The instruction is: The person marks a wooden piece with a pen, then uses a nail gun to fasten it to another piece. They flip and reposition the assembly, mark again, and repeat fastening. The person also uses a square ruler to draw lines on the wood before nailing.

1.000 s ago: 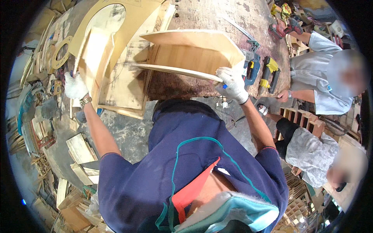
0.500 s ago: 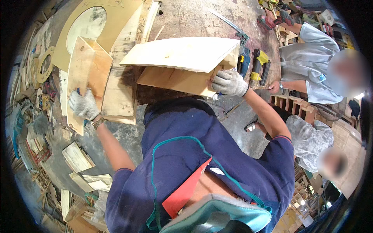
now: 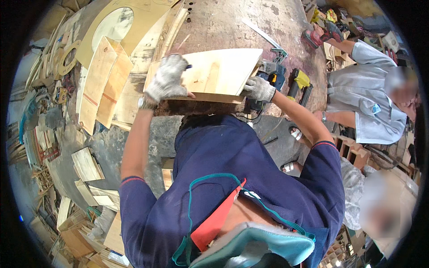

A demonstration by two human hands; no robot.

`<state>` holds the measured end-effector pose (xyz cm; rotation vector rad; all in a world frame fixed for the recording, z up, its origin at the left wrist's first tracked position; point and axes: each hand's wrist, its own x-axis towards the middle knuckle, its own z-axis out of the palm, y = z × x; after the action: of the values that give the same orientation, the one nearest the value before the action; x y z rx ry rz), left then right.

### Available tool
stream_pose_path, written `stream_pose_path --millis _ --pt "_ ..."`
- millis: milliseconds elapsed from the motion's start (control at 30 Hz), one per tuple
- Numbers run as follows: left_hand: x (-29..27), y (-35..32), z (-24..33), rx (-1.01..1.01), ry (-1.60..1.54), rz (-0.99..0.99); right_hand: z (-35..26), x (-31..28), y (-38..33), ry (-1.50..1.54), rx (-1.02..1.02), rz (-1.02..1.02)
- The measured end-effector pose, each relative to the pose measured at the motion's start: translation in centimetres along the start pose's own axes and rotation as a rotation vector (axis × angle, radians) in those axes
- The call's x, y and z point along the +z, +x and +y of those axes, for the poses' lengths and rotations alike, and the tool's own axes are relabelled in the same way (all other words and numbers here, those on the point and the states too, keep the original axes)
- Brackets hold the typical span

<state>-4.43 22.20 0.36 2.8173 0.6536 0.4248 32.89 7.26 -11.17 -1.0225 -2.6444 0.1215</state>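
L hand (image 3: 167,80): gloved, palm down on plywood box (image 3: 214,73), fingers curled over its left top edge, gripping it.
R hand (image 3: 258,88): gloved, closed on box's right near corner.
Box: held betw. both hands, centre of scene, over near edge of worktable (image 3: 232,22).
Nail gun (image 3: 298,82): on table, just right of R hand.
Plywood panels (image 3: 105,82): leaning, left of table.
Other person (image 3: 371,102): seated far right, grey shirt.
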Motion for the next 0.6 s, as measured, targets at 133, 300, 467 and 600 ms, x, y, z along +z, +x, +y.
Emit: stream_pose_path --millis 133,300,467,600 --pt "0.1 2.8 0.8 -0.200 -0.172 -0.308 2.4 -1.1 0.9 -0.130 -0.180 0.017" --pt "0.9 1.9 1.6 -0.224 -0.120 -0.273 2.6 -0.4 0.8 -0.268 -0.070 0.020" --pt "3.3 -2.3 5.9 -0.208 -0.032 0.014 -0.6 2.0 -1.0 -0.221 0.035 0.123" --pt "4.7 -5.3 11.7 -1.035 -0.598 0.641 -5.3 4.3 -1.7 -0.065 -0.009 0.283"
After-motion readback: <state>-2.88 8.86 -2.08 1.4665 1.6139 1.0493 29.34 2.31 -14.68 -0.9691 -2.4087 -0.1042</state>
